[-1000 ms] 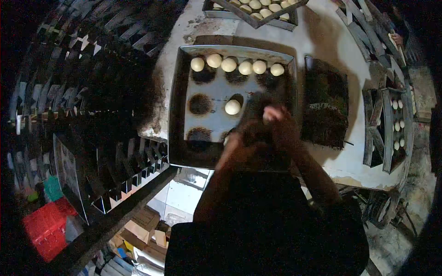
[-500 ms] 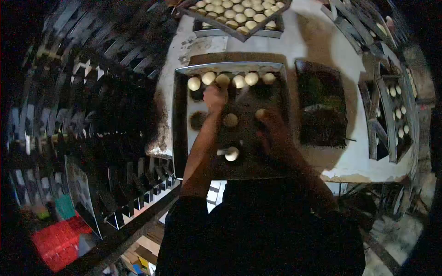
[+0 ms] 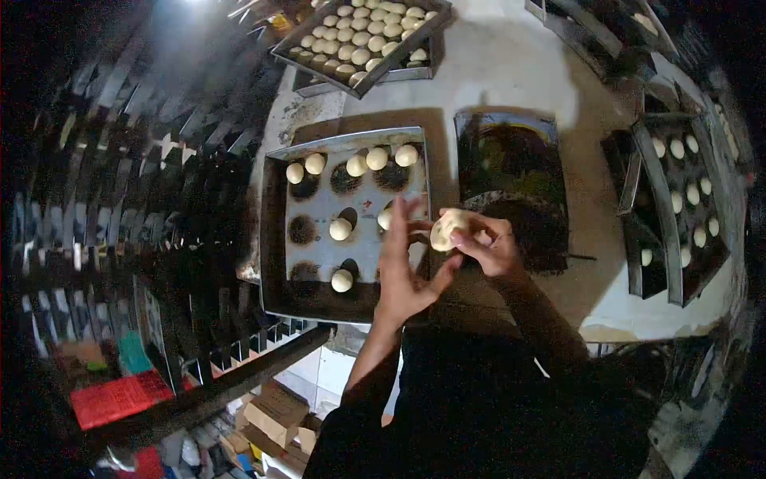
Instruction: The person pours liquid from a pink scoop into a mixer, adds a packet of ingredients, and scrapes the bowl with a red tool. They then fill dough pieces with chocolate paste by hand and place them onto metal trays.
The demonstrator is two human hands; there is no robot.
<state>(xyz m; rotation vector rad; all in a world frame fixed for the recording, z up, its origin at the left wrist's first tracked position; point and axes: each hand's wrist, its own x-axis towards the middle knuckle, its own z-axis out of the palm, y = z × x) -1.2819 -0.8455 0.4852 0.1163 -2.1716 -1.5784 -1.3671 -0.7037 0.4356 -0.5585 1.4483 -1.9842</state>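
Observation:
My right hand (image 3: 493, 246) grips a piece of dough (image 3: 444, 231), pale and pressed flat, with its face toward me. Beside it, my left hand (image 3: 405, 275) is open, palm turned to the dough, fingers up and thumb apart. Both hands are over the right side of a metal baking tray (image 3: 275, 231). Inside the tray, several round dough balls stand along the back, one dough ball (image 3: 341, 229) sits mid-tray and another dough ball (image 3: 342, 280) is nearer me. A further dough ball (image 3: 386, 219) is partly hidden behind my left fingers.
Behind stands a tray (image 3: 363, 85) full of dough balls, stacked on another. A dark, worn sheet (image 3: 511, 172) lies right of my tray on the pale table (image 3: 511, 64). More trays (image 3: 678, 263) with dough are at far right. A red crate (image 3: 120, 399) is low at left.
My left hand has come back from the rear row of dough balls and opened. My right hand has lifted a piece of dough, now flattened. The view has shifted, placing the tray further left.

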